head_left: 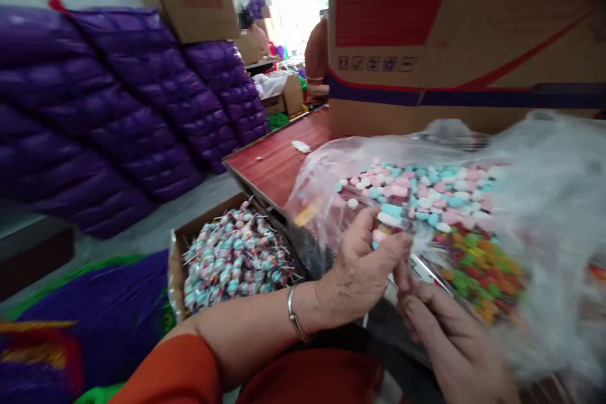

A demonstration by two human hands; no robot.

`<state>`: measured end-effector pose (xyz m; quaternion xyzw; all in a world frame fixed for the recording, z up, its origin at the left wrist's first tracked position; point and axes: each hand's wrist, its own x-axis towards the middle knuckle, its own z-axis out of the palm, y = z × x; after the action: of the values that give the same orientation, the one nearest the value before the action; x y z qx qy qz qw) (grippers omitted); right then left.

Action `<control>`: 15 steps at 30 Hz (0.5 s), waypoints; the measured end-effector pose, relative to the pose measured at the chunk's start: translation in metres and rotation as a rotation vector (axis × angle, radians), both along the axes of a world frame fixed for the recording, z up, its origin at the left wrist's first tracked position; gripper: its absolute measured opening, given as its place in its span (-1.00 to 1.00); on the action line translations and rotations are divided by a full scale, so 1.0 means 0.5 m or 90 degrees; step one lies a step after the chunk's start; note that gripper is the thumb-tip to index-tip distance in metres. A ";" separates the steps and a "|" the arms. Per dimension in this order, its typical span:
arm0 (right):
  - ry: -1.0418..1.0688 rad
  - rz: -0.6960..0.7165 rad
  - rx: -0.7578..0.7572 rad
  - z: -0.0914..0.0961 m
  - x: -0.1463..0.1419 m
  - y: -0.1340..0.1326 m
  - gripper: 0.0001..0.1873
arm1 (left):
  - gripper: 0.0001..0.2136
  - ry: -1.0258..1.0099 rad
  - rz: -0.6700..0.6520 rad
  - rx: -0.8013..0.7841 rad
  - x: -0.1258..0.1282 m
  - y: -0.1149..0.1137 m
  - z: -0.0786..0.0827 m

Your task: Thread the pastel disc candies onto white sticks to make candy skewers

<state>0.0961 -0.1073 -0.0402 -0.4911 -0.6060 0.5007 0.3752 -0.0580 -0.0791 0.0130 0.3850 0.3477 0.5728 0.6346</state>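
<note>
My left hand (357, 268), with a silver bangle at its wrist, is closed on a small clear packet of candies (389, 219) in pastel blue, white and pink. Just below its fingertips, my right hand (445, 334) is pinched shut; what lies between its fingers is hidden. Beyond both hands, a heap of pastel candies (440, 192) lies on clear plastic sheeting (553, 202). Orange, green and yellow candies (487, 271) are piled nearer, to the right of the hands.
Left of my arm, a carton (176, 284) holds many wrapped candies on white sticks. A large cardboard box (379, 76) stands at the back of the red table (274, 164). Purple bales (118, 101) are stacked at left. A co-worker (317, 57) is partly hidden behind the box.
</note>
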 end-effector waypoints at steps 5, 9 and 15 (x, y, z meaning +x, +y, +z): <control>-0.141 0.042 0.113 -0.007 0.018 0.008 -0.72 | -0.73 0.291 0.356 -0.002 -0.199 -0.015 0.006; -0.177 0.070 0.167 -0.022 0.023 0.012 -0.76 | -0.69 0.898 0.531 -0.259 -0.410 -0.049 0.007; -0.155 0.129 0.222 -0.026 0.009 -0.003 -0.79 | -0.67 1.246 0.262 -0.338 -0.523 -0.105 0.005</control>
<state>0.1005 -0.1088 -0.0535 -0.4125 -0.7700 0.3608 0.3267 -0.3196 -0.1316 0.0153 0.4627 0.8860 0.0114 0.0284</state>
